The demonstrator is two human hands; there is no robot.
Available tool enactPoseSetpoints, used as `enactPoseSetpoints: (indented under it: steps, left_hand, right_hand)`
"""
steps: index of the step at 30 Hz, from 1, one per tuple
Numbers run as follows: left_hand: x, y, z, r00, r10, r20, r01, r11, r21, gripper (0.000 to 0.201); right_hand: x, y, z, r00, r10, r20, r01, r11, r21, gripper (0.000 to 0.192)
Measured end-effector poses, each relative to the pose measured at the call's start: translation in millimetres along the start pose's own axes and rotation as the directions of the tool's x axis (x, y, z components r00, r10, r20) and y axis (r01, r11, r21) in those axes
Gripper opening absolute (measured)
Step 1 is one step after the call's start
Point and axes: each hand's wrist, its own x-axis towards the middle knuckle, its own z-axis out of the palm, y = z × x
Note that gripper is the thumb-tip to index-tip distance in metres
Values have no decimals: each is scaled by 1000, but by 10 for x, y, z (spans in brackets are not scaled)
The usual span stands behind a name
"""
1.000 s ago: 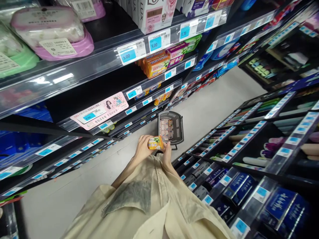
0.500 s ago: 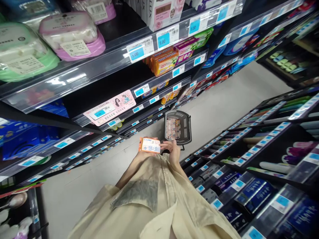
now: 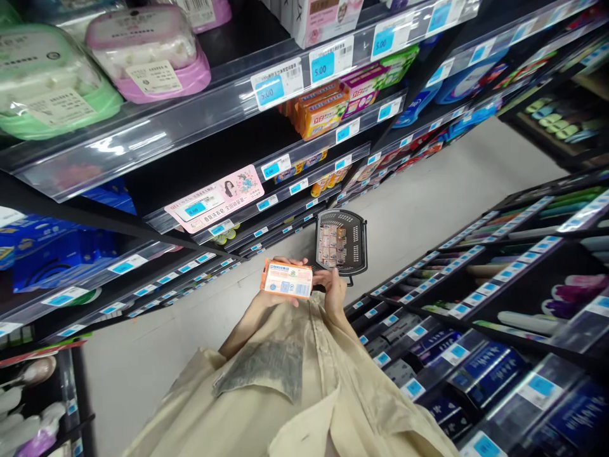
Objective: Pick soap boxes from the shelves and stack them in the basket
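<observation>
My left hand (image 3: pixel 263 301) grips an orange-and-white soap pack (image 3: pixel 287 279) from below and behind. The printed white face with blue marks and a barcode is turned up towards me. My right hand (image 3: pixel 335 290) is at the pack's right end, its fingers stretched out towards it; whether they touch it I cannot tell. Just beyond that hand is a dark grey shopping basket (image 3: pixel 356 244) with slotted walls. Several small packs (image 3: pixel 332 245) lie along its left side. Part of the basket's handle is hidden by my right hand.
On the left rise shelves with boxed soaps (image 3: pixel 320 114), soap cases (image 3: pixel 147 57) and a clear price rail (image 3: pixel 143 130). Lower shelves on the right hold dark blue boxes (image 3: pixel 490 371) and rolled goods (image 3: pixel 530 320). Grey floor (image 3: pixel 428 187) runs between them.
The soap pack has turned to show a different printed face and come slightly nearer, in my left hand. My right hand stays close to its end. The view has shifted slightly.
</observation>
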Motion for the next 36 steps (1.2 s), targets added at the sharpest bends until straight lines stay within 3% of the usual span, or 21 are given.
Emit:
enactPoseSetpoints:
  steps: [4, 8, 14, 19, 25, 31, 34, 36]
  left_hand:
    - [38, 38, 40, 999, 13, 53, -13, 1000, -14, 95]
    - [34, -4, 72, 1000, 17, 22, -18, 999, 27, 100]
    - [-1, -19, 44, 998, -44, 53, 42, 998, 56, 100]
    - [25, 60, 13, 991, -113, 69, 108, 992, 71, 97]
    - [109, 189, 23, 992, -75, 104, 71, 997, 44, 88]
    - [94, 292, 45, 983, -150, 104, 135, 982, 133, 79]
    - [97, 321, 26, 965, -254, 60, 225, 927, 301, 76]
    - [120, 354, 17, 975, -221, 22, 185, 865, 467, 76]
  right_hand:
    - [10, -31, 20, 1000, -15, -5, 15, 1000, -5, 70]
    - [17, -42, 14, 1000, -17, -11, 17, 1000, 3, 70]
    - [15, -41, -5, 1000, -13, -24, 14, 1000, 2, 69]
    - [12, -57, 6, 1000, -19, -24, 19, 1000, -3, 70]
    - [-15, -81, 15, 999, -34, -4, 34, 999, -7, 67]
    - [-39, -110, 7, 984, -9, 176, 17, 999, -43, 61]
    - [-15, -59, -25, 957, 51, 287, -34, 997, -65, 69]
    - [-23, -5, -34, 926, 105, 364, -90, 994, -57, 80]
